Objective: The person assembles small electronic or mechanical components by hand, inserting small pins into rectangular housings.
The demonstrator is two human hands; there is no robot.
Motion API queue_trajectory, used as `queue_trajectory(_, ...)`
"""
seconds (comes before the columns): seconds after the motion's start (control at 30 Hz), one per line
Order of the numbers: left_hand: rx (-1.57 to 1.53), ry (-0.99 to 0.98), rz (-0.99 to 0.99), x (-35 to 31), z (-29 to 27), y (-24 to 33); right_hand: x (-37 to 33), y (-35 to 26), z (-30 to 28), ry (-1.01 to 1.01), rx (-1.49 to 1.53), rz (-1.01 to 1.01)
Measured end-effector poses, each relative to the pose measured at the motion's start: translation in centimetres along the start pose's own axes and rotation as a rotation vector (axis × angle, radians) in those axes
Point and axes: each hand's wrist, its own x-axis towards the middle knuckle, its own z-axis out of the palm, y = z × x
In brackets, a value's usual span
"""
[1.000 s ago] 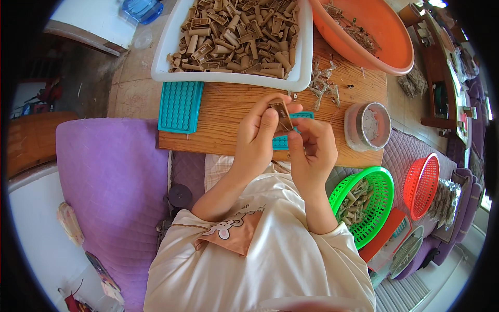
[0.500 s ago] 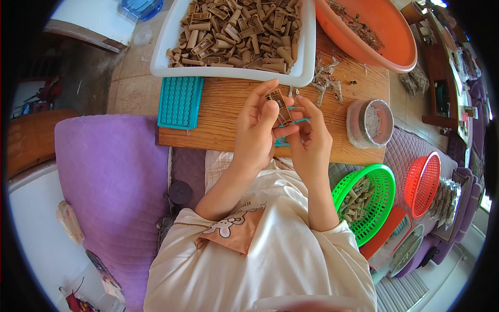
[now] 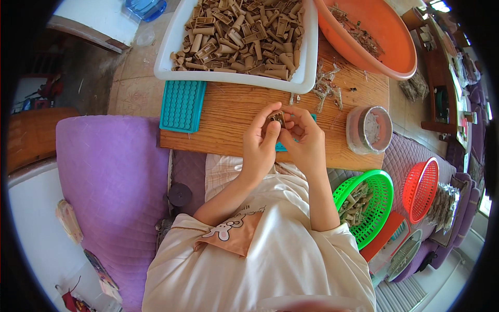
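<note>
Close in front of me, above the wooden table (image 3: 223, 112), a small brown plastic casing (image 3: 278, 118) is held between both hands. My left hand (image 3: 259, 148) is closed around its left side, the thumb lying along the front. The fingers of my right hand (image 3: 307, 139) are bent and pressed against its right side. Dark detail shows inside the casing, too small to make out. Part of a teal tray (image 3: 281, 147) shows behind and below my hands, which hide most of it. Another teal tray, with rows of round cups (image 3: 182, 106), lies at the table's left edge.
A white tub (image 3: 228, 78) of similar brown casings stands at the back. An orange basin (image 3: 397, 49) holds small parts, with a loose pile (image 3: 326, 86) nearby. A round container (image 3: 355, 131) stands at the right edge. Green (image 3: 383, 208) and red (image 3: 423, 187) baskets sit lower right.
Both hands have come lower and nearer to me with the casing. It has turned, so less of its inside shows, and my right fingers have closed in on it.
</note>
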Motion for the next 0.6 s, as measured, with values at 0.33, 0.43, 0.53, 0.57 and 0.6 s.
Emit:
queue_trajectory(0.33, 0.095, -0.056, -0.034, -1.5, -1.5, 0.6, -0.1, 0.6, -0.2, -0.172, 0.035, 0.028)
queue_trajectory(0.43, 0.210, -0.117, 0.021, -1.6, -2.5, 0.8, -0.1, 0.9, -0.1, -0.219, -0.084, -0.047)
queue_trajectory(0.53, 0.005, -0.061, -0.073, -1.3, -3.9, 1.3, 0.1, 1.9, -0.6, -0.263, -0.094, -0.060)
queue_trajectory(0.57, -0.096, -0.025, -0.078, -1.1, -4.6, 1.4, 0.4, 2.2, -1.1, -0.289, -0.036, -0.045)
queue_trajectory(0.6, -0.097, -0.018, -0.079, -0.8, -5.2, 1.7, 0.7, 2.3, -1.5, -0.295, -0.035, -0.040)
